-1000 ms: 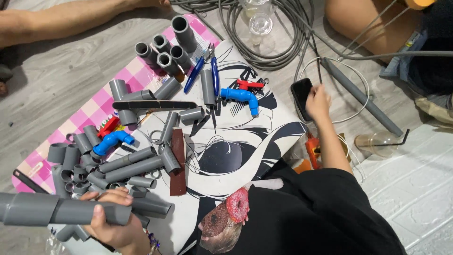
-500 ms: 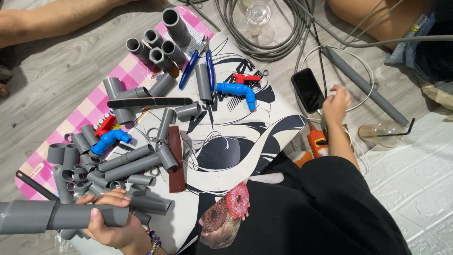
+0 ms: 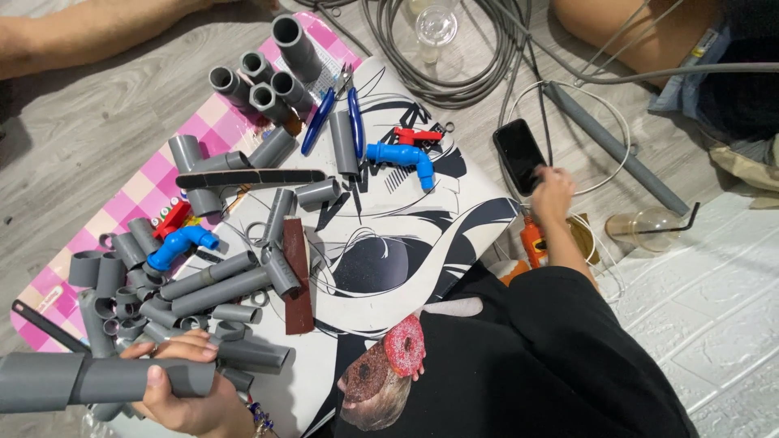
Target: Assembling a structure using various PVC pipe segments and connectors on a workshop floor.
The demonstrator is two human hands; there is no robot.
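From the head camera, looking straight down: the person is sitting on the floor, the left hand (image 3: 182, 389) wrapping its fingers tight round a long grey plastic pipe with a wider sleeve on one end (image 3: 89, 380), holding it level at the near edge of the pink checked mat (image 3: 138, 191). The right hand (image 3: 553, 188) is reaching well away to the other side, fingertips resting on a black smartphone (image 3: 519, 156) lying on the grey wood floor (image 3: 73, 130); whether it is gripping the phone or only touching it, I cannot tell.

What I am worrying about: with attention going to the phone, the long pipe is being held one-handed near one end, so it could sag and sweep into the heap of short grey pipe offcuts (image 3: 203, 284) beside it, scattering them. The reaching forearm is also passing close to a clear plastic cup with a black straw (image 3: 645, 227), which looks easy to knock over.

Counting what is lying about: two blue plastic taps, one (image 3: 180, 243) on the mat and one (image 3: 402, 156) on the black-and-white printed board (image 3: 422, 243); one pair of blue-handled pliers (image 3: 337, 118); four upright grey pipe stubs (image 3: 264, 77) clustered at the far end; one brown flat strip (image 3: 297, 276); one coil of grey cable (image 3: 454, 57). The loose offcuts are too many and overlapping to count surely.
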